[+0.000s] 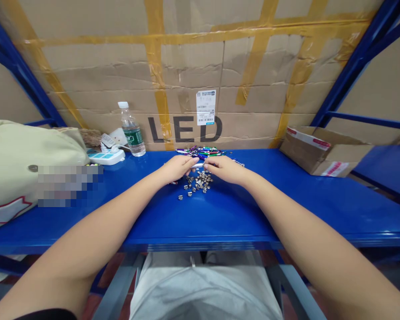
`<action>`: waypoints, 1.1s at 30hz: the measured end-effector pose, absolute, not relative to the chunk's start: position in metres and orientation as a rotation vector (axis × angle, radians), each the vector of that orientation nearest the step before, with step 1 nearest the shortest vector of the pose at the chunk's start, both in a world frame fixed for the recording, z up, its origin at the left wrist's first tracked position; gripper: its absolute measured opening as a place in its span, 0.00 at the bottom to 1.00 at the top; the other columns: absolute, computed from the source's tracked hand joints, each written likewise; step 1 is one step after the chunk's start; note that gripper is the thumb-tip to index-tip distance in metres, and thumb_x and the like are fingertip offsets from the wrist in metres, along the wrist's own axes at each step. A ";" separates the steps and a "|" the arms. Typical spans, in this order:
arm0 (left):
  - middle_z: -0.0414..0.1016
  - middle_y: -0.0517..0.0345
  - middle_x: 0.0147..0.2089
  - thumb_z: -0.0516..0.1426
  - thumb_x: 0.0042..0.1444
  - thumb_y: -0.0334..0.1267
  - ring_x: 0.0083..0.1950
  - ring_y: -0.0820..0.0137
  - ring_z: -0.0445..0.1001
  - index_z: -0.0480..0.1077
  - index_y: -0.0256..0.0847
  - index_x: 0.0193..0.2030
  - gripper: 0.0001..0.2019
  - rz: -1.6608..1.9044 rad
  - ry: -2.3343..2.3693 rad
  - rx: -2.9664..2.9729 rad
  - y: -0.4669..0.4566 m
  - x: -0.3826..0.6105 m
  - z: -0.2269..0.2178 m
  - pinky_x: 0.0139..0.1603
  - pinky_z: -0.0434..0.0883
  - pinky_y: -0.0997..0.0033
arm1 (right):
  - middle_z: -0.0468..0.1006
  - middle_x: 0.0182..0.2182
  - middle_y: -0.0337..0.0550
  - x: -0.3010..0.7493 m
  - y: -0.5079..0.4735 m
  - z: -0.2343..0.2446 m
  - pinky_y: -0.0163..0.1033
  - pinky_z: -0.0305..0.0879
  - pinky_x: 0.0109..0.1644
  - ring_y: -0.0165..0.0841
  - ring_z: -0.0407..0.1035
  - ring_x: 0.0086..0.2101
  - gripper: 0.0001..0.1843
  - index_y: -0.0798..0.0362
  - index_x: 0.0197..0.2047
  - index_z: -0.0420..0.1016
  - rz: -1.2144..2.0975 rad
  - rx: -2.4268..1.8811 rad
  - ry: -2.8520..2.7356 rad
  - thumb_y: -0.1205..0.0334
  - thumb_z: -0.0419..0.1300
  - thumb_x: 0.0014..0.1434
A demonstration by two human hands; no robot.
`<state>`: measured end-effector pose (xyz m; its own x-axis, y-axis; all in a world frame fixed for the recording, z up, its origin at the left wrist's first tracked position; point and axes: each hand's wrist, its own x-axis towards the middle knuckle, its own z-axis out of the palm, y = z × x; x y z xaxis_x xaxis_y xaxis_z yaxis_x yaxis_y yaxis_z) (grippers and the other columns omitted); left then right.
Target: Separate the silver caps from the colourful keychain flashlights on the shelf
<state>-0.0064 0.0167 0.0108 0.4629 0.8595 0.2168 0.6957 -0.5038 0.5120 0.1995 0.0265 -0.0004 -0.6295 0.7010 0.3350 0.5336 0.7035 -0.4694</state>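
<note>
My left hand (pixel 177 170) has its thumb and fingers closed on one end of a slim pale pen (pixel 199 165), and my right hand (pixel 227 170) pinches the other end, so the pen lies crosswise in the short gap between my fingertips. How far my fingers wrap around it I cannot tell, since my own knuckles cover the ends. I judge the step in hand to be close two-handed work on this one pen; the next move calls for a light, even pinch on both sides, with the pen kept level.

Just below it, on my side, a scatter of small metal pieces (pixel 202 180) lies loose on the blue table (pixel 200 220), near my fingertips, with a few pieces apart toward me. Right behind my hands sits a heap of coloured pens (pixel 200 151).

Farther out on my left stand a water bottle (pixel 132 134), a white power strip (pixel 110 157) and a pale bag (pixel 30 146). On my right, well apart from my hands, is a small open carton (pixel 306 153). Taped cardboard (pixel 113 82) rises behind everything.
</note>
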 end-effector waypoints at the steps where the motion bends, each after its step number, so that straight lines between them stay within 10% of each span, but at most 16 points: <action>1: 0.66 0.61 0.21 0.43 0.65 0.49 0.24 0.72 0.65 0.66 0.39 0.25 0.24 0.624 1.336 2.343 0.016 -0.006 0.011 0.30 0.62 0.72 | 0.72 0.29 0.40 0.199 0.027 -0.001 0.36 0.55 0.36 0.32 0.62 0.31 0.12 0.53 0.30 0.68 0.439 -0.942 -2.416 0.59 0.50 0.62; 16: 0.77 0.54 0.43 0.54 0.61 0.44 0.45 0.66 0.73 0.74 0.40 0.41 0.11 0.450 1.257 2.846 0.027 -0.017 0.006 0.45 0.65 0.70 | 0.75 0.28 0.41 0.213 0.026 0.008 0.37 0.54 0.33 0.32 0.64 0.29 0.13 0.53 0.26 0.69 0.425 -1.209 -2.557 0.62 0.52 0.61; 33: 0.75 0.52 0.46 0.53 0.63 0.36 0.47 0.64 0.71 0.73 0.42 0.47 0.10 0.514 0.957 3.190 0.035 -0.024 0.010 0.50 0.67 0.63 | 0.75 0.28 0.40 0.210 0.025 0.008 0.34 0.56 0.35 0.30 0.64 0.30 0.13 0.54 0.29 0.71 0.340 -1.156 -2.576 0.61 0.51 0.61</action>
<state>-0.0243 0.0355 0.0098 0.7950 0.4959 0.3494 0.5650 -0.8150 -0.1288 0.2104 0.0245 0.0078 -0.6329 0.7552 0.1705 0.6850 0.6489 -0.3312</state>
